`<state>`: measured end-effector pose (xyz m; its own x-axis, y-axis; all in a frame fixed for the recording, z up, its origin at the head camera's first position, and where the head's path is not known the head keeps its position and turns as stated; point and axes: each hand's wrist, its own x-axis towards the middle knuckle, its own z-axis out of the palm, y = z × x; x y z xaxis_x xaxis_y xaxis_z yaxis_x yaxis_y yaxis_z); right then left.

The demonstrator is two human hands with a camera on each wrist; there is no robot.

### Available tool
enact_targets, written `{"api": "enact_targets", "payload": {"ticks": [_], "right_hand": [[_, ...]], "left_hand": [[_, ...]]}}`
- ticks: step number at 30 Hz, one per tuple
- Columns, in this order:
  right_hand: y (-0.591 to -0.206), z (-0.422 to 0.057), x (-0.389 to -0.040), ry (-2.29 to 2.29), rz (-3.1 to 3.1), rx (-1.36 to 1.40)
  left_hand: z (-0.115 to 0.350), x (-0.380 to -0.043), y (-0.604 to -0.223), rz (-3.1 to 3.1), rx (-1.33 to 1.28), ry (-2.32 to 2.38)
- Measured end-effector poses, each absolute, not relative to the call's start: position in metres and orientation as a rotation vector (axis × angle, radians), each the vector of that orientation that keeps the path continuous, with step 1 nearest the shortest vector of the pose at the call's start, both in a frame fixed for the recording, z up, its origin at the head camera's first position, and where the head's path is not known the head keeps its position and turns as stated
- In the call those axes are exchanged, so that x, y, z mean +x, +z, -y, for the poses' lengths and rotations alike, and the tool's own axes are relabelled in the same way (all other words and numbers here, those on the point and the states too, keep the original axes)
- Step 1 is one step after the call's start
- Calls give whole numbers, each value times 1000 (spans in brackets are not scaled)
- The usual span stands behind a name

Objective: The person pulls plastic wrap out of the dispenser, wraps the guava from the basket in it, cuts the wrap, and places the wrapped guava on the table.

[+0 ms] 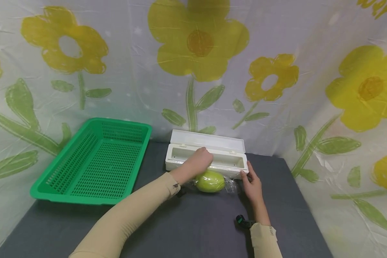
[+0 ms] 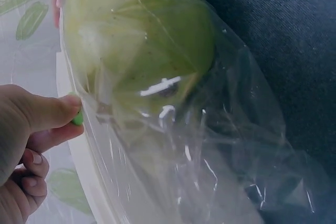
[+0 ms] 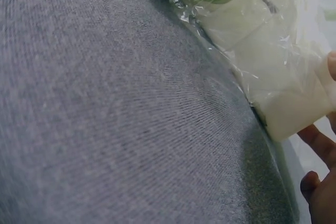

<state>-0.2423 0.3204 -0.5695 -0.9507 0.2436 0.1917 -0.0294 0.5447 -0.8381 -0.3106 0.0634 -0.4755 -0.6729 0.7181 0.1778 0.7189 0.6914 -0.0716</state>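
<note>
A white cling film box (image 1: pixel 174 166) stands at the back of the table with its lid (image 1: pixel 209 140) tipped back. My left hand (image 1: pixel 198 161) reaches over its front edge. In the left wrist view, thumb and forefinger pinch a small green slide cutter (image 2: pixel 78 118) at that edge. At the box's right end, my right hand (image 1: pixel 253 186) grips the corner, thumb at the front and fingers round the side. A green oval fruit (image 1: pixel 210 181) lies against the box front under clear cling film (image 2: pixel 210 156), which spreads past the fruit on both sides.
To the left stands a green plastic basket (image 1: pixel 137 172) with slotted walls. A dark grey cloth (image 1: pixel 193 229) covers the table. Flower-printed sheets (image 1: pixel 129 89) hang behind and at both sides, close to the box's back.
</note>
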Motion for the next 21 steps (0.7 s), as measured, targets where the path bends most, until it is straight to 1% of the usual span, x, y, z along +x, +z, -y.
{"api": "enact_targets", "payload": {"ticks": [6, 16, 21], "right_hand": [[-568, -321, -242, 1367, 2507, -176], [-567, -321, -240, 1375, 2512, -191], [-567, -320, -240, 1390, 2519, -198]], "left_hand": [[-56, -311, -474, 2742, -1162, -47], [-29, -308, -467, 2767, -1154, 7], [-18, -307, -466, 2784, -1151, -43]]}}
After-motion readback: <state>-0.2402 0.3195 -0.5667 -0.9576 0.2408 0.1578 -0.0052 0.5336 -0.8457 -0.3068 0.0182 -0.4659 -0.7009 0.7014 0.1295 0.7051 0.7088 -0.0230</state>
